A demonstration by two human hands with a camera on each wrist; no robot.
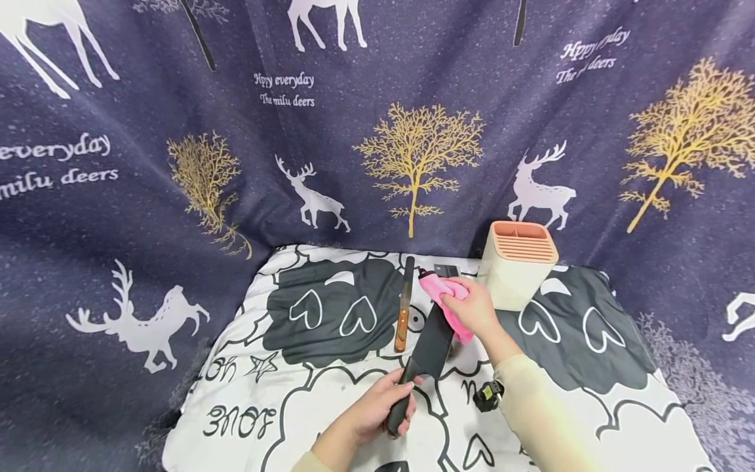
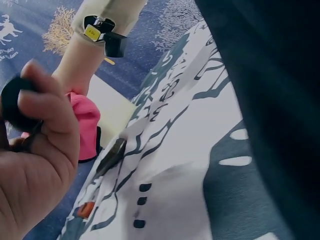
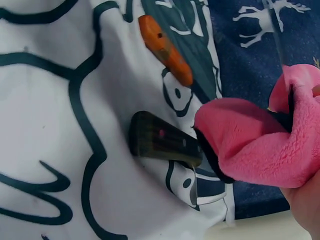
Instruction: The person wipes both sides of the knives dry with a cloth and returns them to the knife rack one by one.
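My left hand (image 1: 377, 408) grips the black handle (image 1: 398, 415) of a broad, black-bladed kitchen knife (image 1: 432, 344), held at a slant over the bed of printed fabric. In the left wrist view, fingers curl round the handle's end (image 2: 18, 104). My right hand (image 1: 475, 309) holds a pink cloth (image 1: 435, 286) with dark edging, folded over the upper blade; the cloth hides the blade there. Left of the blade lies a narrow knife with a wooden handle (image 1: 402, 329). Beneath the held knife, another knife with a dark riveted handle (image 3: 162, 140) rests on the fabric.
A cream knife block (image 1: 508, 285) with an orange slotted top stands at the back right, close to my right hand. Behind everything hangs a dark blue curtain (image 1: 366, 131) printed with deer and trees. White-and-grey printed fabric (image 1: 330, 373) covers the work surface.
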